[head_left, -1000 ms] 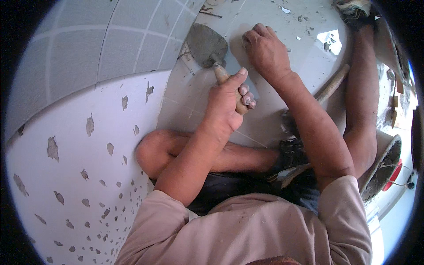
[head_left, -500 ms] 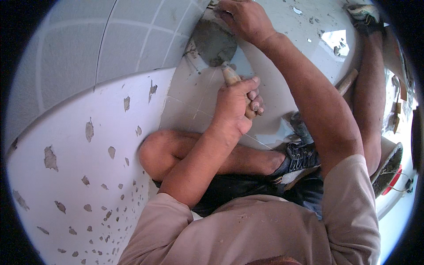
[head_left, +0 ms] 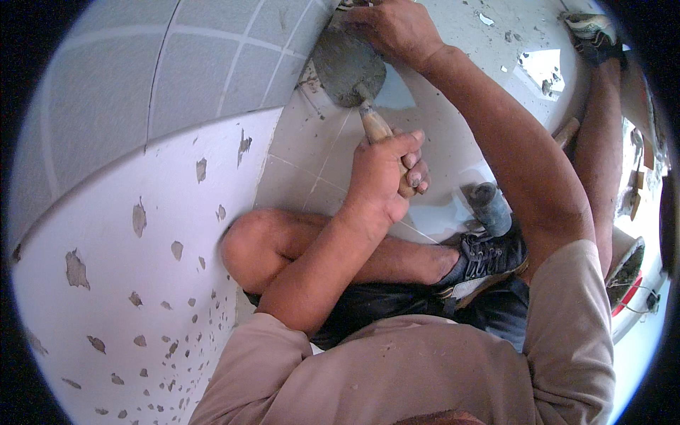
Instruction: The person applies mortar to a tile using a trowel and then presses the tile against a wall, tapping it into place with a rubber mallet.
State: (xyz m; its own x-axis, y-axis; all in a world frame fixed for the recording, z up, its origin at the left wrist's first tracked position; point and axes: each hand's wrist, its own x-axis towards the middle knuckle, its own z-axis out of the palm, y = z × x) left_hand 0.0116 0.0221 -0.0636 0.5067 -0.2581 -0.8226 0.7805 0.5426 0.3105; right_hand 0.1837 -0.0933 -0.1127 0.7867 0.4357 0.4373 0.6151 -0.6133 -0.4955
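Note:
My left hand is wrapped round the wooden handle of a trowel, at mid-view. Its broad blade is smeared with wet grey mortar and lies low over the floor, close to the foot of the tiled wall. Up at the top edge, my right hand reaches over the far end of the blade. Its fingers are bent and close together, and their tips are partly hidden, so what they pinch cannot be made out.
A grey tiled wall rises at left above a white wall panel with chipped patches. A dark cylinder like a mallet head sits by my shoe. Debris litters the tiled floor. A bucket stands at right.
The trowel and my left hand have shifted slightly right and downward in view. My right arm has moved a little right, so more of the dark cylinder shows.

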